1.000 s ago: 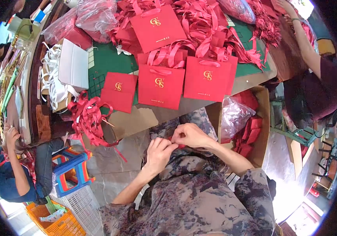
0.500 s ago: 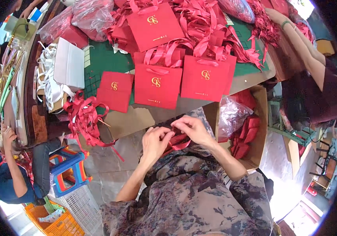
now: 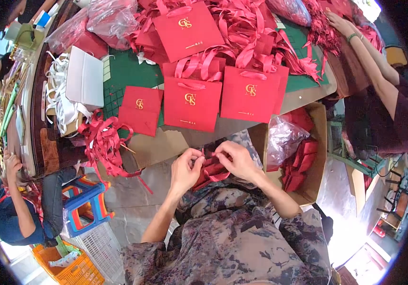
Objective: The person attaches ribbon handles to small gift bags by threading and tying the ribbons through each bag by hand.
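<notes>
Your hands (image 3: 211,166) cover most of the red ribbon (image 3: 212,172), so you can't tell its grip | cardboard box (image 3: 315,142): contents half behind a plastic bag (image 3: 285,137) | counter (image 3: 132,71): cut off at the frame's top edge

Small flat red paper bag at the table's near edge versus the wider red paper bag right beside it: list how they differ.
The small flat red paper bag is narrower and shorter than the wider red paper bag on its right. The small one shows no handle; the wider one has a red ribbon handle lying across its top. The small one lies slightly turned, the wider one squarer to the table edge. Both are red with a gold emblem on the front.
</notes>
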Action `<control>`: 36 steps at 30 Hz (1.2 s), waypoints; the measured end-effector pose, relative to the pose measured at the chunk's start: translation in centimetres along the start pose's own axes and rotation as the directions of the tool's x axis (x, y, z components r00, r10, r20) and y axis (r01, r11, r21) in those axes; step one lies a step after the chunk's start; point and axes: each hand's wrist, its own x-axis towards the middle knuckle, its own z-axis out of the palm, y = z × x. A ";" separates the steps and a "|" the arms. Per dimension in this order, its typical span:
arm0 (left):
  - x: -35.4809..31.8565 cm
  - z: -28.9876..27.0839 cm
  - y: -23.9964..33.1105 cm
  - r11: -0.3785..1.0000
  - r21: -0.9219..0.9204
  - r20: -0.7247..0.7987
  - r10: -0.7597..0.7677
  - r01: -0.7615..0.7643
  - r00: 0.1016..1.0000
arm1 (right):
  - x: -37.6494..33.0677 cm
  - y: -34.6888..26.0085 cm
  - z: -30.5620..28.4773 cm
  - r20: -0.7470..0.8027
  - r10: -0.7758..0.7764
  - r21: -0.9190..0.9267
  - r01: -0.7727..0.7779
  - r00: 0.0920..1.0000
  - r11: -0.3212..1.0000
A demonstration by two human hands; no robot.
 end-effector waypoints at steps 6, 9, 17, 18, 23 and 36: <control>0.4 0.6 -0.5 0.998 -0.059 0.083 -0.006 0.011 0.997 | -1.4 -0.1 1.8 -0.135 0.118 0.106 -0.105 0.984 0.989; 0.4 0.9 -0.7 0.998 -0.048 0.065 -0.031 0.035 0.997 | -1.3 -0.5 2.2 -0.136 -0.027 -0.017 0.025 0.990 1.000; 0.4 1.5 0.1 0.989 0.051 -0.008 0.140 -0.139 0.990 | -1.3 -0.9 1.9 -0.142 0.360 0.399 -0.280 0.922 0.873; 0.4 1.4 0.2 0.989 0.050 -0.008 0.141 -0.140 0.990 | -0.8 -0.8 1.5 -0.151 0.288 0.354 -0.221 0.945 0.909; 0.2 1.5 -0.3 0.977 -0.126 0.022 0.175 -0.171 0.984 | 0.1 -0.5 1.1 -0.188 0.137 0.324 -0.070 0.973 0.944; -3.0 0.6 -2.2 0.984 0.067 0.370 0.127 -0.163 0.920 | 2.2 0.1 -3.9 -0.228 0.233 0.306 -0.158 0.945 0.939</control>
